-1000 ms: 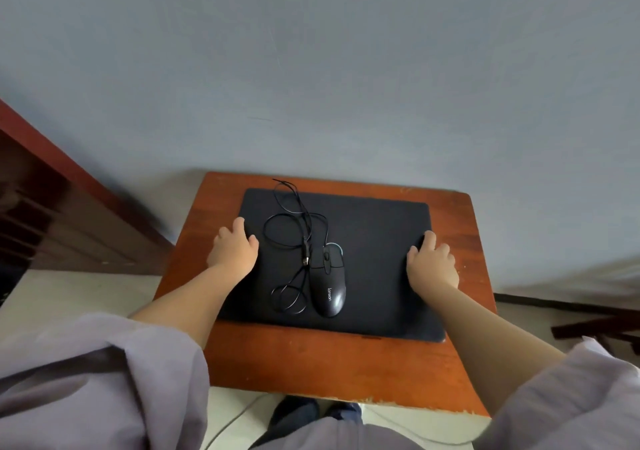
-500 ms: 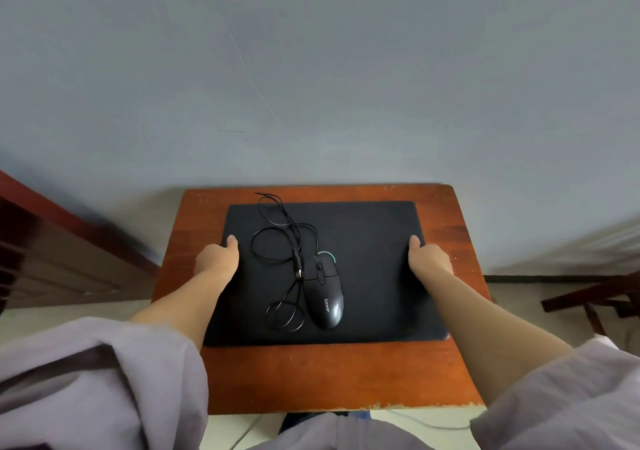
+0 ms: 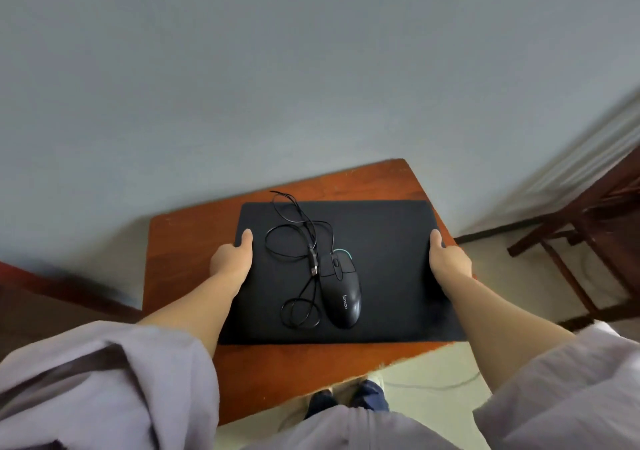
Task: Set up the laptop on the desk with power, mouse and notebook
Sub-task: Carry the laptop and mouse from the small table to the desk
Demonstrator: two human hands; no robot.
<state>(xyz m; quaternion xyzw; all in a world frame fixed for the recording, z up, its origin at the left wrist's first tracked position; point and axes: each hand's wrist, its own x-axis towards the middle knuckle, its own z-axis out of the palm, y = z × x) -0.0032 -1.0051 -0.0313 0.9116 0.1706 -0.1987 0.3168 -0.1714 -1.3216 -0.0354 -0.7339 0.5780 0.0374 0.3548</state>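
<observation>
Both hands, left hand (image 3: 231,262) and right hand (image 3: 449,262), have fingers clamped on the side edges of the flat black closed laptop (image 3: 388,241) at frame centre; any tilt above the reddish wooden counter (image 3: 180,252) could slide the loose glossy black corded mouse (image 3: 341,293) off; its trailing thin black cable (image 3: 294,221) may snag.

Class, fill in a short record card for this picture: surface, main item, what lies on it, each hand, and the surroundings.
surface: wooden desk
main item: closed black laptop, flat on the desk
on the laptop: black wired mouse, its cable loosely coiled, plug loose
left hand: gripping the laptop's left edge
right hand: gripping the laptop's right edge
surroundings: grey wall behind; wooden chair at right
notebook, power: none visible
</observation>
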